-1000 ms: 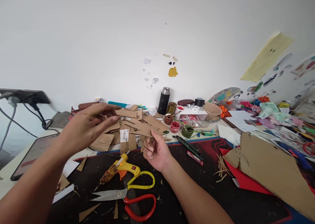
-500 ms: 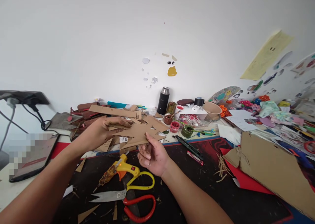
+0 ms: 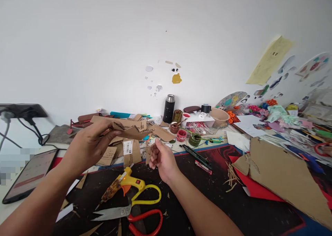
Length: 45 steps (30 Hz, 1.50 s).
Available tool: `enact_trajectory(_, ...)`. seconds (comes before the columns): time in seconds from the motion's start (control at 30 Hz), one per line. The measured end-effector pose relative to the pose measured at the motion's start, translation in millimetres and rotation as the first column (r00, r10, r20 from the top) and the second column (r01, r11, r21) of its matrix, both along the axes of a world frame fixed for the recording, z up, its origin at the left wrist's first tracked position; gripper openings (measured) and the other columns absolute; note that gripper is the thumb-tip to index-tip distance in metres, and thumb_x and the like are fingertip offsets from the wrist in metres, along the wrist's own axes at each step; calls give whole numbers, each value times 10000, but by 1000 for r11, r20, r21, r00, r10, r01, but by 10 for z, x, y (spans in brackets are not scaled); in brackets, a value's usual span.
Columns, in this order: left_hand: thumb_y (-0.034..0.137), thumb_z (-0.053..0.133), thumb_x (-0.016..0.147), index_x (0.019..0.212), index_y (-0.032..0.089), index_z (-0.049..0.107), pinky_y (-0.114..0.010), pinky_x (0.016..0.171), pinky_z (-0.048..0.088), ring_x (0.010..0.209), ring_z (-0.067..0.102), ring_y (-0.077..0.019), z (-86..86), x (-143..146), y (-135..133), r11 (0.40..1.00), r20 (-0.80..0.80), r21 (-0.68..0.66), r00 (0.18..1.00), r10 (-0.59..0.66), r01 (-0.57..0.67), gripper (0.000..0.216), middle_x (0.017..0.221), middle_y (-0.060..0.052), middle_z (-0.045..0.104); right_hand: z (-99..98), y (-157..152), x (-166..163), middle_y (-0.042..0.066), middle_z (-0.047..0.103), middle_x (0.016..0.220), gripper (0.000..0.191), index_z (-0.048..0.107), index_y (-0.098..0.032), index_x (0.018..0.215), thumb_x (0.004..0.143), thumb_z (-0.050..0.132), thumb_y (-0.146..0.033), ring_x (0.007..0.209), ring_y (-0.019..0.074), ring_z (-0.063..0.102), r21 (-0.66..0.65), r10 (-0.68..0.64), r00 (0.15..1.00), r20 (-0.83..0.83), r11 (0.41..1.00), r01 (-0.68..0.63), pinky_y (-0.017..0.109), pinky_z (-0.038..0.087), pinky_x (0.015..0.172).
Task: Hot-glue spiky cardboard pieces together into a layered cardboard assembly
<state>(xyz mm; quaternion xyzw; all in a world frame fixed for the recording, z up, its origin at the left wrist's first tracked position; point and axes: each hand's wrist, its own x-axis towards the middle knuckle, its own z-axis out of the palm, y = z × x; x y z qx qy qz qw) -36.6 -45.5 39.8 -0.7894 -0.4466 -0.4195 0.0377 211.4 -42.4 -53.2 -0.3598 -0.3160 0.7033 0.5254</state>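
Note:
My left hand (image 3: 90, 142) pinches a cut piece of cardboard (image 3: 133, 133) by its left end and holds it up, tilted nearly edge-on. To its right, my right hand (image 3: 164, 160) is closed with the thumb up and the fingers curled in. A small brown scrap (image 3: 148, 153), seemingly cardboard, shows at those fingertips, apart from the larger piece. Below the hands, a yellow glue gun (image 3: 129, 180) lies on the dark mat. Scissors (image 3: 121, 211) with one yellow and one red handle lie just in front of it, blades apart.
Cardboard scraps (image 3: 132, 151) lie behind the hands. Open paint jars (image 3: 181, 135) and a black flask (image 3: 169, 110) stand near the wall. A green cutter (image 3: 197, 156) is to the right, with a large cardboard sheet (image 3: 282, 177) beyond. A phone (image 3: 31, 177) lies at left.
The cardboard piece has turned from facing up to nearly edge-on in my left hand. My right hand has come away from it and slightly down. The view has shifted a little.

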Motion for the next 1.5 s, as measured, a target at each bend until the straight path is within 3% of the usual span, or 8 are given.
enact_trajectory(0.27, 230, 542, 1147, 1137, 247, 734, -348, 912, 572, 1019, 757, -232, -44, 11, 61, 976, -172, 214, 985, 1, 37, 193, 1115, -57, 826, 68, 23, 55, -57, 585, 504, 731, 701, -201, 806, 675, 891, -895, 365, 123, 550, 59, -43, 999, 14, 997, 42, 213, 319, 341)
enact_trajectory(0.4, 163, 550, 1130, 1186, 231, 740, -355, 909, 572, 1022, 754, -239, -55, 33, 75, 966, -233, 252, 972, 5, 56, 209, 1144, -83, 822, 98, 21, 73, -60, 580, 506, 729, 718, -202, 844, 705, 872, -900, 372, 134, 561, 74, -43, 999, 12, 996, 42, 221, 323, 338)
enact_trajectory(0.63, 84, 570, 1090, 1148, 235, 711, -385, 845, 547, 903, 727, -264, -94, 69, 123, 915, -370, 385, 928, 34, 119, 214, 958, -54, 815, 160, 8, 98, -61, 585, 524, 741, 691, -207, 845, 707, 857, -916, 382, 128, 552, 86, -48, 999, -14, 995, 49, 223, 335, 349)
enact_trajectory(0.77, 29, 588, 1062, 1188, 221, 699, -406, 872, 548, 945, 738, -280, -77, 105, 103, 888, -433, 432, 900, 53, 155, 255, 1009, -87, 840, 188, 10, 104, -48, 594, 527, 746, 619, -223, 758, 698, 846, -931, 384, 128, 554, 65, -11, 1000, -16, 998, 12, 228, 321, 354)
enact_trajectory(0.93, -14, 640, 1021, 1189, 226, 699, -421, 895, 553, 991, 755, -295, -46, 134, 57, 853, -460, 499, 881, 113, 151, 298, 1034, -90, 858, 188, 2, 102, -42, 592, 518, 706, 677, -205, 791, 788, 809, -899, 385, 132, 557, 51, 77, 996, -44, 996, -75, 226, 313, 363)
enact_trajectory(1.13, 13, 603, 1056, 1243, 239, 688, -422, 873, 546, 1018, 758, -293, -56, 136, 30, 835, -500, 525, 854, 145, 166, 305, 1094, -82, 868, 137, 25, 97, -38, 593, 506, 652, 627, -212, 734, 864, 802, -827, 372, 125, 538, 2, 75, 993, -94, 997, -75, 220, 314, 358)
enact_trajectory(1.5, 56, 573, 1076, 1290, 266, 700, -407, 881, 528, 1057, 767, -272, -93, 142, 9, 843, -509, 509, 850, 132, 174, 326, 1132, -63, 870, 128, 13, 74, -47, 596, 507, 602, 611, -222, 709, 812, 878, -751, 378, 127, 559, 12, 87, 994, -69, 996, -86, 229, 303, 360)
